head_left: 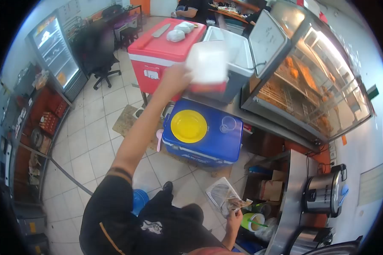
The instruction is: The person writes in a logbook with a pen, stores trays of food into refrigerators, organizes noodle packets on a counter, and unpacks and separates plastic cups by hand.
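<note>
To the right of and beyond the blue rectangular plastic cooler [217, 142]: the tall glass-walled metal cabinet [281, 120], lit, with browned food on racks inside. Beyond and to the left of the blue cooler: the big red plastic cooler with a white band [161, 51], lid down. Beyond and slightly right of the blue cooler: the grey-sided, white-lined cooler [238, 85], lid raised. Past the blue cooler's far edge, in mid-air: the squarish white box [206, 61], too blurred for judging material or contents. On the blue cooler's near side, to the right: the flat rectangular package with pale edges [220, 194], a brown crumpled piece at one corner. On top of the blue cooler: the round yellow dish [189, 126] and the clear plastic cup [228, 123].

Beyond the blue cooler, left hand [178, 76] gripping the box by one side; on its near side, right hand [235, 219] pinching the package by the brown corner.

For a good carry, probably best to slow the left arm, hold the box level without squeezing, and pass well over the cooler rims. Pinch the package lightly but securely.
</note>
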`<state>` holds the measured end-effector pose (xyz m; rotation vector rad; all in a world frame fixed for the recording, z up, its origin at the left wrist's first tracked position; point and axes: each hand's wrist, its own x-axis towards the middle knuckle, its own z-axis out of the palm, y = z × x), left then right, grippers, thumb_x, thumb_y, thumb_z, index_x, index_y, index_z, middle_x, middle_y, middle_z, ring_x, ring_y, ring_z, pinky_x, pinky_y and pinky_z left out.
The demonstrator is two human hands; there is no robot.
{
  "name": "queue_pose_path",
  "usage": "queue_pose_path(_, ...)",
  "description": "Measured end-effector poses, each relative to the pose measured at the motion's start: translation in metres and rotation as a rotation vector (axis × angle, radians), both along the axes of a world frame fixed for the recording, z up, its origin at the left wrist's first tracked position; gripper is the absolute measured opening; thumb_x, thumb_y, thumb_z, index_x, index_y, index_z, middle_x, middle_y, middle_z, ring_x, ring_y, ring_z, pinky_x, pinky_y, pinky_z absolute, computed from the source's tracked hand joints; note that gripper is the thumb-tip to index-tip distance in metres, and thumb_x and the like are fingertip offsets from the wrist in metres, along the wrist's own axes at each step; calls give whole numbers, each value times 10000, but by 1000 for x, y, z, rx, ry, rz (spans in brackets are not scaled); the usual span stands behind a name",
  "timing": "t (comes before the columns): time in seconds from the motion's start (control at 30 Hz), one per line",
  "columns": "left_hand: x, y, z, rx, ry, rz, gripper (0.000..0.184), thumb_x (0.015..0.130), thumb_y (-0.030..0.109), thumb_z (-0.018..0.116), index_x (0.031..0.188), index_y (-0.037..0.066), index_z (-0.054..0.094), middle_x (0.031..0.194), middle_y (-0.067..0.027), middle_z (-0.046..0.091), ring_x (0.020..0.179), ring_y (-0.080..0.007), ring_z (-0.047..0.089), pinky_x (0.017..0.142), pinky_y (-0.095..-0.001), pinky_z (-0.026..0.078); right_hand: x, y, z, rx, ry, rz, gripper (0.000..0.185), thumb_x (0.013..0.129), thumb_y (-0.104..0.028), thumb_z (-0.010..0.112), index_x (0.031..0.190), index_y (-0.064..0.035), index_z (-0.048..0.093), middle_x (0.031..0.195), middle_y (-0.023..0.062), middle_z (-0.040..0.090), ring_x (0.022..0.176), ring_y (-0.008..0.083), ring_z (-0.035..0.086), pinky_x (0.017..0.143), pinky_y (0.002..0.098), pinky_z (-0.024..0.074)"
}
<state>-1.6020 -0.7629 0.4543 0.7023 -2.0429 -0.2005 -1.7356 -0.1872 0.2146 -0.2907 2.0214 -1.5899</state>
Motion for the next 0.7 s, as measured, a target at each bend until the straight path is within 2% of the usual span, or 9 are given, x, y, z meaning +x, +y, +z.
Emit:
queue_pose_path(0.03, -30, -30, 31, 170, -244, 59, 212, 774, 226, 617, 810, 48, 727, 812, -190, 685, 780, -373, 662, 725, -473, 526, 2, -16, 1, -31, -17, -28, 192, 837, -25, 517, 1000, 9, 613, 807, 7, 584, 695, 85, 500, 587, 253, 396)
queue_pose_path(0.13, -149, -147, 37, 149, -353, 145, 200, 730, 220, 682, 735, 27, 734, 860, -174, 715, 868, -361, 692, 761, -460, 546, 18, -61, 42, -95, -91, -10, 144, 914, -69, 553, 1024, -28, 635, 793, -39, 589, 616, 33, 471, 523, 210, 332)
queue_pose_path(0.17, -180, -176, 43, 284, -487, 175, 232, 763, 240, 678, 819, 29, 756, 948, -197, 719, 939, -380, 691, 829, -461, 546, 20, -77, 49, -119, -108, -20, 145, 910, -63, 550, 1022, -26, 634, 797, -37, 594, 618, 33, 479, 523, 209, 334)
queue_pose_path(0.2, -244, -250, 3, 392, -340, 76, 357, 817, 287, 659, 1040, 16, 726, 1092, -248, 678, 1039, -387, 659, 915, -471, 513, 15, -89, 48, -57, -102, -14, 149, 899, -58, 549, 1017, -22, 632, 796, -32, 596, 626, 38, 491, 532, 210, 346)
queue_pose_path(0.27, -187, -181, 55, 429, -249, -67, 557, 864, 374, 629, 1303, 38, 572, 1259, -251, 600, 1164, -370, 594, 998, -473, 456, 9, -121, 55, -128, -116, 25, 166, 894, -60, 546, 1029, -17, 634, 798, -30, 599, 621, 39, 486, 531, 213, 348)
queue_pose_path(0.4, -133, -202, 30, 95, 31, -74, 552, 904, 390, 614, 1340, 59, 547, 1216, -225, 630, 1117, -363, 613, 981, -449, 468, -21, -174, 88, -63, -91, 171, 236, 878, -45, 538, 1082, 8, 644, 822, -8, 631, 639, 46, 507, 547, 217, 368)
queue_pose_path(0.47, -48, -164, 37, 327, 314, -303, 460, 939, 331, 601, 1302, 50, 573, 1122, -172, 674, 1065, -274, 646, 923, -374, 496, -43, -208, 107, 34, 40, 377, 233, 868, -40, 546, 1062, 26, 657, 833, 12, 659, 675, 63, 552, 588, 224, 413)
queue_pose_path(0.53, 44, -114, 49, 608, 285, -337, 377, 968, 289, 577, 1250, 40, 596, 1023, -85, 684, 970, -160, 646, 839, -307, 506, -42, -264, 150, 81, 44, 521, 227, 845, -62, 584, 1031, 44, 661, 847, 43, 676, 728, 94, 587, 641, 252, 455)
queue_pose_path(0.7, 229, -58, -91, 1085, 614, -90, 300, 998, 315, 544, 1154, 72, 626, 938, -5, 658, 766, -97, 568, 643, -255, 445, -24, -388, 170, 240, 291, 1064, 244, 858, -84, 598, 1064, 22, 673, 862, 32, 683, 737, 93, 600, 676, 255, 473)
